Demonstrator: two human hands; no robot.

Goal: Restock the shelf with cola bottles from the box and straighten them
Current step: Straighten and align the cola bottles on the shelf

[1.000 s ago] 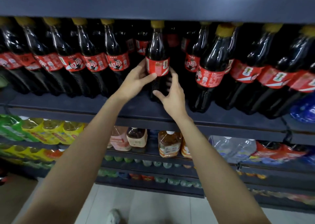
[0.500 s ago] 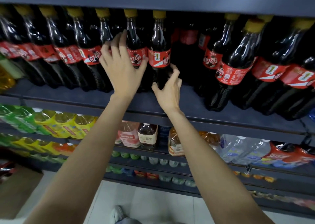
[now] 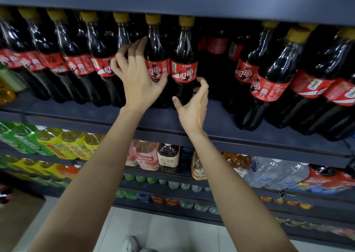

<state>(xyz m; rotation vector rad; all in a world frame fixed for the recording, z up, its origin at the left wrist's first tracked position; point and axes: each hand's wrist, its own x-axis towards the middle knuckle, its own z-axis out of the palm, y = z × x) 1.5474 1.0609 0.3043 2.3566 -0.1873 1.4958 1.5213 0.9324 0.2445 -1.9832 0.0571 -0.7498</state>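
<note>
A row of small cola bottles (image 3: 76, 59) with yellow caps and red labels stands on the dark shelf (image 3: 163, 125). My left hand (image 3: 138, 79) lies spread across two of them, fingers reaching up to a bottle neck and thumb on a red label (image 3: 159, 67). To its right stands the end cola bottle (image 3: 184, 59) of the row, upright with its logo facing me. My right hand (image 3: 192, 107) curls round its lower body, thumb on the left, fingers on the right.
A dark gap (image 3: 213, 90) opens right of the held bottle, with more bottles deeper in. Larger cola bottles (image 3: 269, 82) crowd the shelf's right end. Lower shelves hold yellow, pink and clear drinks. A brown box (image 3: 17, 213) sits on the floor, lower left.
The end bottle has turned, so its label now shows the logo instead of the white figure. My left hand stayed spread on the neighbouring bottles. My right hand stayed at the bottle's base.
</note>
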